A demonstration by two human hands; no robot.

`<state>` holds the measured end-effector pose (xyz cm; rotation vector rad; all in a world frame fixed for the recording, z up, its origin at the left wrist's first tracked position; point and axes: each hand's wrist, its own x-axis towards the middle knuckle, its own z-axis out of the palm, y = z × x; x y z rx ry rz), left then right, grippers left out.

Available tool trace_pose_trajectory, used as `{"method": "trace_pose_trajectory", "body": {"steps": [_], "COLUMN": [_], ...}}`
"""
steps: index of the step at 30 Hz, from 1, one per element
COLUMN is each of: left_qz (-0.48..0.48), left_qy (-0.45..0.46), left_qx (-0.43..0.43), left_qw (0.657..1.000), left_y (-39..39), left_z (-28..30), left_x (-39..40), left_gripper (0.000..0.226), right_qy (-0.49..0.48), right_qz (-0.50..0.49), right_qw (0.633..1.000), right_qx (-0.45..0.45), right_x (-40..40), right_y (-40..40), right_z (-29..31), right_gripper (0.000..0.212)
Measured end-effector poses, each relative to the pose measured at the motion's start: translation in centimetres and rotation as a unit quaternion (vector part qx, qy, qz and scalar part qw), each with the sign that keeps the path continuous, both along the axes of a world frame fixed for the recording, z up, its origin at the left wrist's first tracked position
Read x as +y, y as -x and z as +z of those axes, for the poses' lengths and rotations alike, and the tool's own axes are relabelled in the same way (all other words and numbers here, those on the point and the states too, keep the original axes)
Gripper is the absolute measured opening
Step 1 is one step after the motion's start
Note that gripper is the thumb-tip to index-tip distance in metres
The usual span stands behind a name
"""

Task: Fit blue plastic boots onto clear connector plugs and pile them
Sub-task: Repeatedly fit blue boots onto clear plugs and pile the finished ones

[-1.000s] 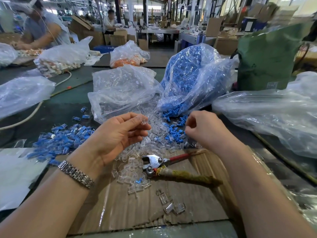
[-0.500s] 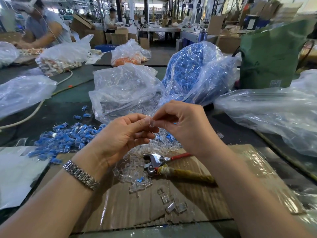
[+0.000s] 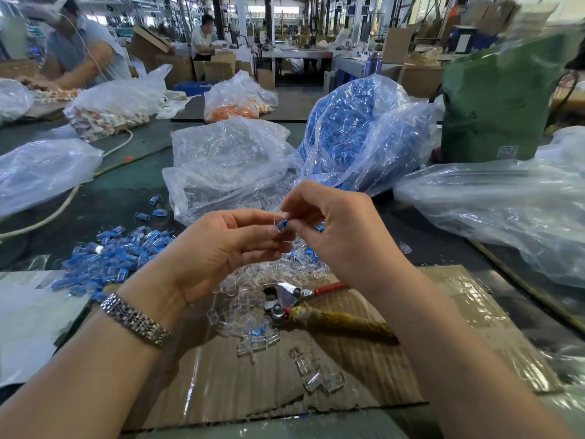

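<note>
Hands above cutters [image 3: 286, 299] | L hand [image 3: 218, 248] pinches clear plug [image 3: 274, 230], R hand [image 3: 342, 236] pinches blue boot [image 3: 282, 224] | risk: skewed push, boot jams/slips.

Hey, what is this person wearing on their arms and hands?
Both forearms are bare, with no sleeves in view and no gloves on the left hand or right hand. The only thing worn is a silver metal link bracelet on the left wrist.
</note>
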<state>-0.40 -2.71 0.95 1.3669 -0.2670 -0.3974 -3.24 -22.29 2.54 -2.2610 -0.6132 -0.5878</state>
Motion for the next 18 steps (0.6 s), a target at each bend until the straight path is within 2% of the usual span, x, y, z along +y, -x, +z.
{"method": "trace_pose_trajectory", "body": {"steps": [5, 8, 10, 12, 14, 18], "left_qz": [0.032, 0.037, 0.04, 0.044, 0.048, 0.061], "left_qy": [-0.079, -0.062, -0.051, -0.04, -0.033, -0.029], "left_qx": [-0.05, -0.043, -0.047, -0.048, -0.045, -0.049], "left_qw": [0.995, 0.996, 0.997, 0.997, 0.997, 0.996], "left_y": [0.0, -0.3, -0.3, -0.3, -0.4, -0.4], "left_z": [0.0, 0.0, 0.0, 0.0, 0.1, 0.1], "left_x": [0.3, 0.8, 1.0, 1.1, 1.1, 1.2], "left_gripper": [0.027, 0.027, 0.025, 0.022, 0.02, 0.022], "right_qy": [0.018, 0.079, 0.187, 0.304, 0.361, 0.375], "right_qz": [-0.004, -0.024, -0.005, 0.018, 0.025, 0.013], "right_qw": [1.0, 0.99, 0.956, 0.901, 0.869, 0.878], "right_qx": [0.024, 0.113, 0.227, 0.31, 0.337, 0.298], "right_x": [0.3, -1.1, -2.1, -2.3, -1.9, -1.3], "right_y": [0.4, 0.6, 1.1, 1.5, 1.7, 1.8], "right_z": [0.4, 1.3, 1.7, 1.6, 1.2, 0.9], "right_gripper": [0.021, 0.038, 0.053, 0.063, 0.062, 0.04]}}
